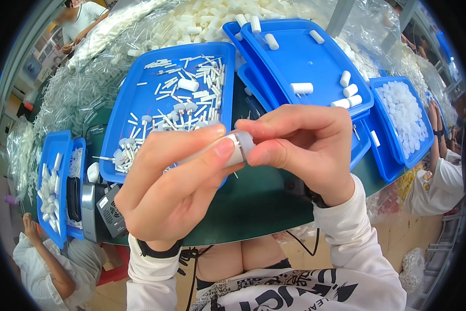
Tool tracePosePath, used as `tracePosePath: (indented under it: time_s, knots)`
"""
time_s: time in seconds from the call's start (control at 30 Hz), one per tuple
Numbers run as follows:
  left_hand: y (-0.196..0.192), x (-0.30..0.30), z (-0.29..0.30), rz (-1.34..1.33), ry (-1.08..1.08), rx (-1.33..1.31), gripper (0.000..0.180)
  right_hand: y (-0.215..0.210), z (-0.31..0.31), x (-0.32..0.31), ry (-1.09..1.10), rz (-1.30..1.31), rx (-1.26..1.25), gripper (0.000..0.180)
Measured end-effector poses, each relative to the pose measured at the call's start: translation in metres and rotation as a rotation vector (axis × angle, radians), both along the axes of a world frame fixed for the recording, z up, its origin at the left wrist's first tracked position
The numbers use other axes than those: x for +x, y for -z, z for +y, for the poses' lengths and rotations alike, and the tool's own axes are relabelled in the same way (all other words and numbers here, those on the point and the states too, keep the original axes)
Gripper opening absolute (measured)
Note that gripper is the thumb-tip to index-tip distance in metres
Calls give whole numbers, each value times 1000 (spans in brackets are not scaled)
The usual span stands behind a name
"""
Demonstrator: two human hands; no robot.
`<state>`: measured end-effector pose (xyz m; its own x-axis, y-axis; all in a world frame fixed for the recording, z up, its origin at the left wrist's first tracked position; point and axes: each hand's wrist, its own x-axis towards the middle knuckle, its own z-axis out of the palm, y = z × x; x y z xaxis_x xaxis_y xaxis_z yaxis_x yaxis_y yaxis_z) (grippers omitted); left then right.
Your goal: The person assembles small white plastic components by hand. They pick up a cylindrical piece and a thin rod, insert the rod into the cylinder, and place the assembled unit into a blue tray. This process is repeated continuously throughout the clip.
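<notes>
Both hands meet above the green table (253, 207): the left hand (173, 186) and right hand (300, 147) pinch a small white cylinder (238, 147) between fingertips, a job that likely rewards steady, square alignment. Behind, a blue tray (124, 119) of white stemmed pieces crowds close, with stacked trays (316, 62) to its right.

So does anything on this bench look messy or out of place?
Nothing looks damaged. The one untidy spot: the big blue tray holds thin white sticks scattered every way, not lined up. Both hands, left hand and right hand, pinch one small white tube between them.
</notes>
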<state>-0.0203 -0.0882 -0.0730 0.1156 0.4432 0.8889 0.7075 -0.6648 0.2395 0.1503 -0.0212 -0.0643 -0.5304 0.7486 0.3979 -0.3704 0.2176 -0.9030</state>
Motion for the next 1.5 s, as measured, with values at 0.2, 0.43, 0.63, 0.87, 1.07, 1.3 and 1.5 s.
tracePosePath:
  time_s: [0.2,0.43,0.63,0.87,1.07,1.3,1.5]
  knots:
    - [2,3,0,18,-9,8,32,3,5,3,-10,-49,57,13]
    - [1,4,2,-52,-2,2,33,2,5,4,-16,-55,110,21]
    - [1,2,3,-122,-27,-17,30,-6,0,1,-63,-15,-139,26]
    - [3,1,3,-89,41,-80,32,-2,9,7,-39,-106,-24,19]
    - [5,6,3,-60,-9,-31,33,0,11,4,-52,-107,-54,16]
    - [2,4,5,-117,-34,-41,32,3,5,-7,-48,-15,-178,22]
    - [1,3,7,-53,-57,-24,31,7,3,-6,7,-128,-94,26]
